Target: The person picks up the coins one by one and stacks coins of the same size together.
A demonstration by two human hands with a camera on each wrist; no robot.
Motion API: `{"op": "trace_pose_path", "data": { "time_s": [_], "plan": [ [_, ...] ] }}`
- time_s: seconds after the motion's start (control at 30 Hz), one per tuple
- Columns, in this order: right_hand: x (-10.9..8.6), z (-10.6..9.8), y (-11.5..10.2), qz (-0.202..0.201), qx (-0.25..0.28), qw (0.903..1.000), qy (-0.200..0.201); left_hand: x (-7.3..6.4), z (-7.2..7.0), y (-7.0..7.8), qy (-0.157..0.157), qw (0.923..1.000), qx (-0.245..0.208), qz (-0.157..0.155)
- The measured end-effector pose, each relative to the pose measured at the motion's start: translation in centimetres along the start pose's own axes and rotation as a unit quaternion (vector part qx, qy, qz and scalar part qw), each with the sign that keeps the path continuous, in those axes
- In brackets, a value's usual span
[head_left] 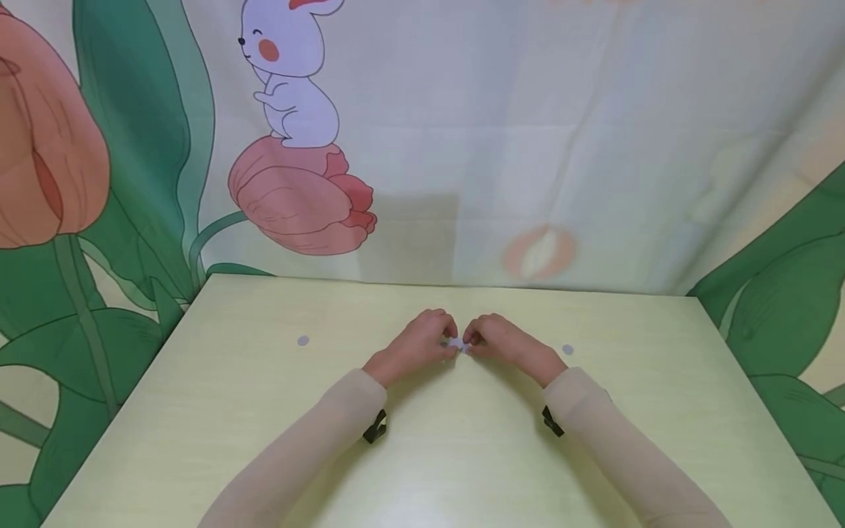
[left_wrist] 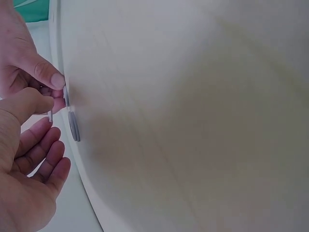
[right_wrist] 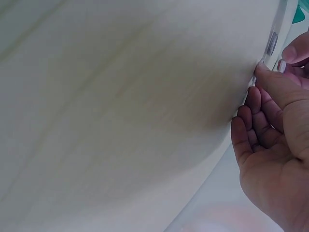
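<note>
Near the far middle of the table, both hands meet over small flat grey pieces [head_left: 458, 342]. My left hand [head_left: 425, 339] pinches a thin pale flat piece [left_wrist: 50, 115] between thumb and index finger, seen edge-on in the left wrist view; its other fingers curl loosely. Facing it, my right hand [head_left: 505, 340] has its thumb and fingertips pinched at another thin grey piece [left_wrist: 66, 96], largely covered by the fingers. Just beside the fingertips, a grey disc-like piece [left_wrist: 74, 126] lies on the tabletop.
One small grey disc [head_left: 303, 340] lies on the table to the left, another grey disc [head_left: 568, 350] to the right beyond my right wrist. The pale wooden table [head_left: 462, 455] ends at a hanging cloth [head_left: 422, 147] printed with a rabbit and tulips.
</note>
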State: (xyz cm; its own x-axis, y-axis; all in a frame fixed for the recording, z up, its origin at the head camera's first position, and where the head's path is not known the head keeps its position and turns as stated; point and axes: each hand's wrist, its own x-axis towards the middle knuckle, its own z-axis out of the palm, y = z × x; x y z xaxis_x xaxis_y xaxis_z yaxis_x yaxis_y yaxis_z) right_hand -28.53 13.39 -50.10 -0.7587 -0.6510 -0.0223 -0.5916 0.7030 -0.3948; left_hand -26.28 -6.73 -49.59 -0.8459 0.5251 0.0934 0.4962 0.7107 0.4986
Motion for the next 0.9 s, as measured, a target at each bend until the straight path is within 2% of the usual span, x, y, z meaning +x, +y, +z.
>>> {"op": "trace_pose_path", "data": {
  "time_s": [0.2,0.43,0.63,0.9],
  "plan": [
    [0.0,-0.4,-0.2,0.012,0.009,0.9999,0.004,0.5,0.2,0.2,-0.001,1.0,0.005,-0.007],
    [-0.1,-0.4,-0.3,0.019,0.024,0.9995,-0.002,0.8,0.6,0.4,-0.014,0.9995,0.028,-0.001],
    [-0.3,-0.4,-0.4,0.022,0.027,0.9994,0.0,1.0,1.0,0.4,-0.006,0.9995,0.032,0.004],
    [-0.6,-0.4,-0.6,0.025,0.029,0.9993,0.0,1.0,0.9,0.8,-0.011,0.9995,0.023,-0.018]
  ]
}}
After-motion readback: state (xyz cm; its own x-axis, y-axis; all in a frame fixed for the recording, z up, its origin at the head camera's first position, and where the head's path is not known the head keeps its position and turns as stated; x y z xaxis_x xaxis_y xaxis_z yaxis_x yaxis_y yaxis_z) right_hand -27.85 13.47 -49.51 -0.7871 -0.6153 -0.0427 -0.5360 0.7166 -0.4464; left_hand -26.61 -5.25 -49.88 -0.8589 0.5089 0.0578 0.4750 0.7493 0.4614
